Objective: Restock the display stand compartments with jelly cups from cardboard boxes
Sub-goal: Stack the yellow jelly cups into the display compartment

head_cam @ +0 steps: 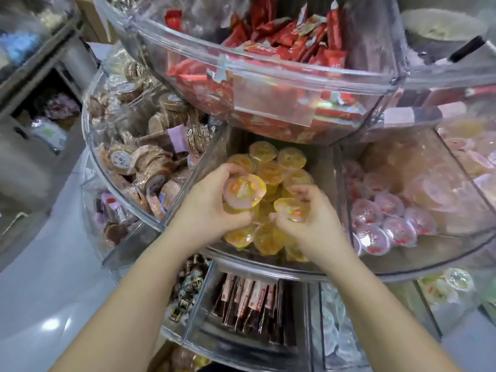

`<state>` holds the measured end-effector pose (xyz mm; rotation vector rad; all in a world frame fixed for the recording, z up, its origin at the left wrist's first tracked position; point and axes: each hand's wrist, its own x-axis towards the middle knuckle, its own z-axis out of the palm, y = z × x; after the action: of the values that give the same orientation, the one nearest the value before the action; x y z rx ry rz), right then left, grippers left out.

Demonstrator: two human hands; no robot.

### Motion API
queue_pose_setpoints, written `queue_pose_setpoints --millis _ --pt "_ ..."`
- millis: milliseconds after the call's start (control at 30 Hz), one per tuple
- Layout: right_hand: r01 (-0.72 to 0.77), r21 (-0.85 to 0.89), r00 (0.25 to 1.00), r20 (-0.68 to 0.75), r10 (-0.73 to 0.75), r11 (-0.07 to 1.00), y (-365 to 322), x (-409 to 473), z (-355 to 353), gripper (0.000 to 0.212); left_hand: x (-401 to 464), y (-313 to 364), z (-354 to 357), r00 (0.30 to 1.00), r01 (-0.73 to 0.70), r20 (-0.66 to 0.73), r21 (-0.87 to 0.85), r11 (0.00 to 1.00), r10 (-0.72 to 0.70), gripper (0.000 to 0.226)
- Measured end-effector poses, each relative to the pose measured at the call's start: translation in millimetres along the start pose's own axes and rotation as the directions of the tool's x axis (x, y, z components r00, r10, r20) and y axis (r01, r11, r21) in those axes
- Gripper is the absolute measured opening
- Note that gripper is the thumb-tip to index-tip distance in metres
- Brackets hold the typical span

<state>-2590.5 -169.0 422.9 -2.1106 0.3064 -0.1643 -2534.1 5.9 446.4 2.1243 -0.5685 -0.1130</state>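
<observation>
Landmark: red snack packets [284,41], heaped in the top tier. Below-left of them, brown round wrapped cakes [145,157] with a purple tag [177,139]. Far below, upright dark stick packs [249,302]; left of those, small black-and-gold wrapped candies [188,288]. Far left of the packets, blurred shelving [32,84].

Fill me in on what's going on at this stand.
A person is restocking yellow jelly cups in the middle compartment of a clear tiered display stand. The left hand holds one jelly cup; the right hand holds another just above the pile. Pink cups fill the compartment to the right.
</observation>
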Motion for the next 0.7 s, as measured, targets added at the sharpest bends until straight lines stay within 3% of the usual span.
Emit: queue_pose_setpoints --millis 200,367,600,700 --pt "0.093 -0.189 0.995 -0.008 -0.096 0.978 -0.9 -3.6 1.4 0.058 31.5 -5.1 -3.5 0.944 -0.2 0.287 0.104 0.974 0.163 0.057" --pt "0.077 -0.323 0.997 0.0 -0.082 0.943 0.5 -4.2 4.2 0.068 54.2 -14.0 5.7 0.868 -0.342 0.478 0.371 0.863 0.138 0.052" --pt "-0.017 -0.454 0.999 -0.047 -0.004 0.891 -9.2 -10.3 6.3 0.069 51.8 -30.1 9.9 0.879 -0.411 0.442 0.509 0.756 0.18 0.067" --pt "-0.041 -0.576 0.994 -0.107 -0.025 0.816 -14.6 -14.4 11.4 0.058 50.4 -29.6 10.9 0.893 -0.385 0.413 0.496 0.779 0.178 0.067"
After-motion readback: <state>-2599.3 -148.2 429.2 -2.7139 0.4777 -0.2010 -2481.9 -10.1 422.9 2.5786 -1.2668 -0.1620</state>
